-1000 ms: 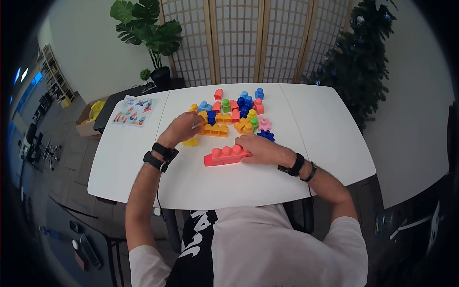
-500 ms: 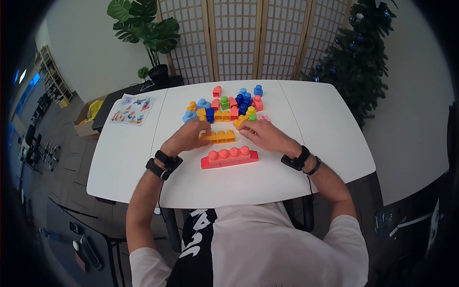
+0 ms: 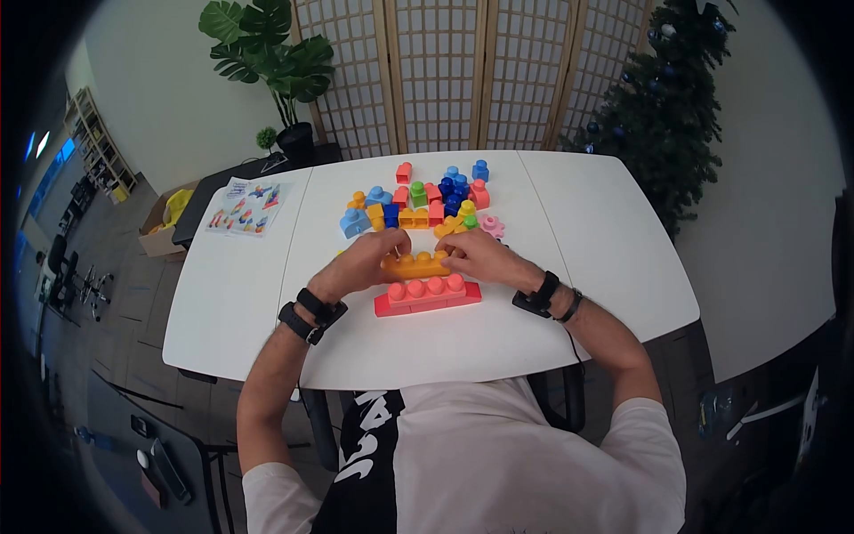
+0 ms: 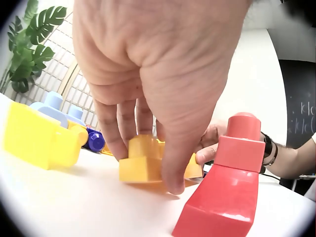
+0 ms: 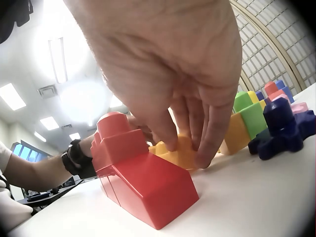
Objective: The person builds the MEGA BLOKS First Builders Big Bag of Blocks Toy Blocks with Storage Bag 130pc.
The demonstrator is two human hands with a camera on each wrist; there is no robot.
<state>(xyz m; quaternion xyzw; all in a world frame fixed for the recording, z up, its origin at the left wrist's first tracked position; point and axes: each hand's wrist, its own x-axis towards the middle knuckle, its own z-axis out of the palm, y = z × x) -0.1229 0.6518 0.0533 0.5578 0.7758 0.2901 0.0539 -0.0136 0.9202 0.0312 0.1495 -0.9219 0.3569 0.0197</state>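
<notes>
A long orange-yellow brick (image 3: 415, 265) lies just behind the red assembly (image 3: 428, 297) in the head view. My left hand (image 3: 360, 262) grips its left end, thumb on the near side and fingers behind, as the left wrist view shows on the orange brick (image 4: 140, 168). At the other end, my right hand (image 3: 485, 258) pinches the brick (image 5: 180, 155) between thumb and fingers. The red assembly (image 5: 148, 187) has a studded row on top and sloped ends; neither hand touches it.
Behind the hands lies a group of loose bricks, among them a light blue brick (image 3: 354, 222), a green brick (image 3: 418, 193) and a pink gear piece (image 3: 492, 226). A printed sheet (image 3: 246, 206) lies on the left of the white table (image 3: 623, 267).
The right hand let go of the red assembly and moved to the orange brick's right end. Both hands have brought that brick toward the red assembly.
</notes>
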